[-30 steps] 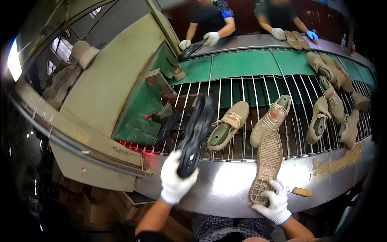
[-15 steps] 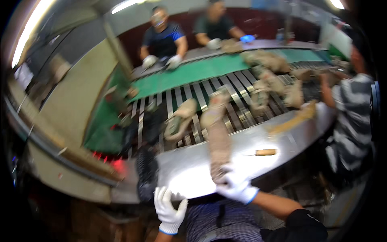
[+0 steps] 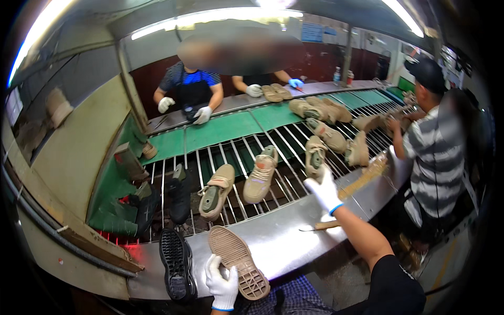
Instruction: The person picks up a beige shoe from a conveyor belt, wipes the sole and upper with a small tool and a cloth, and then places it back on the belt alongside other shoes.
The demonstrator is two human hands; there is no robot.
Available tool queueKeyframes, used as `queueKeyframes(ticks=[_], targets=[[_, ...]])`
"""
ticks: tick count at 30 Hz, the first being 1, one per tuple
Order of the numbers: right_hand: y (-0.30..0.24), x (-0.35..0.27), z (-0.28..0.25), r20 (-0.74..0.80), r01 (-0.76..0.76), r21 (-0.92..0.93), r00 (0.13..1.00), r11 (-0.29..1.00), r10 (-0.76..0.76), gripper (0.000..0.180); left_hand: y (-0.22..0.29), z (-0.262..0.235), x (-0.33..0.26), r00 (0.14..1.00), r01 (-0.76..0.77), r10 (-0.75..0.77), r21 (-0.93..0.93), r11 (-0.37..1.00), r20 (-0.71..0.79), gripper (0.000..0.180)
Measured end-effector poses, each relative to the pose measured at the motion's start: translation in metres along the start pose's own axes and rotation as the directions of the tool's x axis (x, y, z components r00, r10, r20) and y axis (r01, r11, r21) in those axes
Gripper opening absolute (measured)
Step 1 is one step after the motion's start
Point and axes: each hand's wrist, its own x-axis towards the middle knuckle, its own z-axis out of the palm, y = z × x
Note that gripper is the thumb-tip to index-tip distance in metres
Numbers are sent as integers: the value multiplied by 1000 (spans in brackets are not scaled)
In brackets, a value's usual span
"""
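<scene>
- Two gloved hands busy: my left hand (image 3: pixel 221 283) grips the tan sole (image 3: pixel 238 261) at the steel ledge (image 3: pixel 283 239).
- Right hand (image 3: pixel 324 191), fingers spread, reaches a tan shoe (image 3: pixel 315 156) on the rollers.
- Risk, I reckon: black sole (image 3: pixel 177 263) overhangs, a nudge drops it.

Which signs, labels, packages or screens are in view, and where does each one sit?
Blue sign: rectangular, on the back wall above the far workers; print too small to tell.
Two bottles: upright at the far end of the steel counter, by the post; one has a reddish band.
Green panel: at the far right behind the striped-shirted person; screen or board, cannot tell.
No packages show.
</scene>
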Motion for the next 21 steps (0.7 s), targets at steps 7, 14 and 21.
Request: queueKeyframes(ticks=[7, 14, 21], targets=[[43, 91, 41, -255, -371, -240, 916, 897, 310, 107, 10, -3, 7, 1000, -1, 3, 58, 998, -20, 54], [-36, 25, 123, 377, 577, -519, 816, 631, -437, 110, -1, 2, -1, 999, -19, 28, 185, 983, -46, 41], [-37, 119, 207, -6, -243, -2, 970, 970, 243, 129, 11, -3, 12, 998, -50, 57, 168, 985, -36, 40]])
